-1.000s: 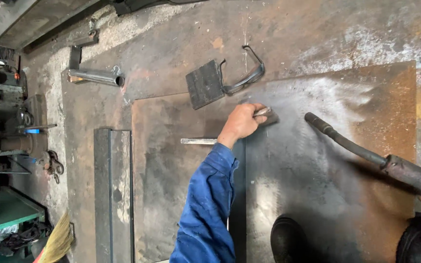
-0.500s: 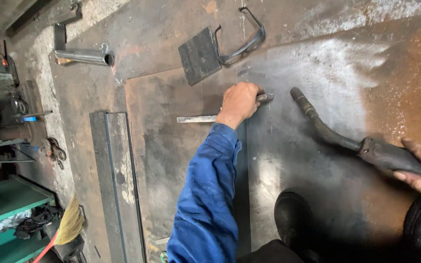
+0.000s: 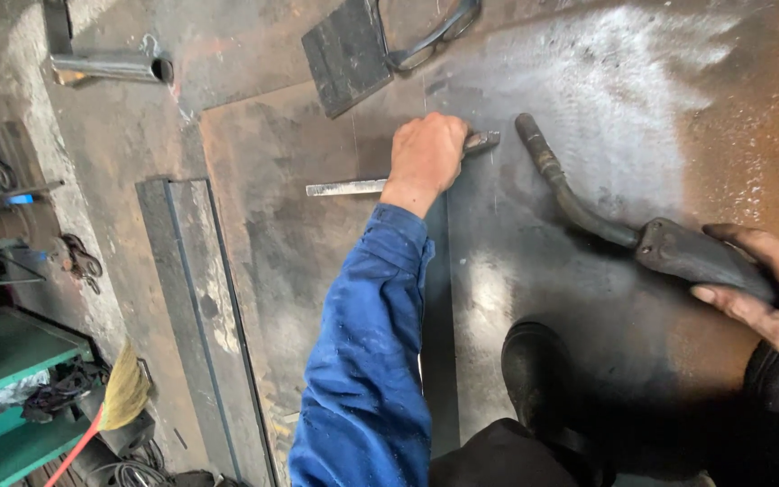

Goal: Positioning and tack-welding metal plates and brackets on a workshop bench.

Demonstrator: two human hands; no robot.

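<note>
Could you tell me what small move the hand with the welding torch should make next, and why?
Probably bring the welding torch nozzle left toward the flat steel bar. The left hand already pins that bar on the steel plate, while the right hand holds the torch apart from it.

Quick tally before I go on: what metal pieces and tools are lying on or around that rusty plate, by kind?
Flat metal bars: 1, under the left hand at
Welding torches: 1, in the right hand at
Round pipes: 1
Long steel beams: 1
Dark plates with handle: 1
Brooms: 1
Total: 6
</note>
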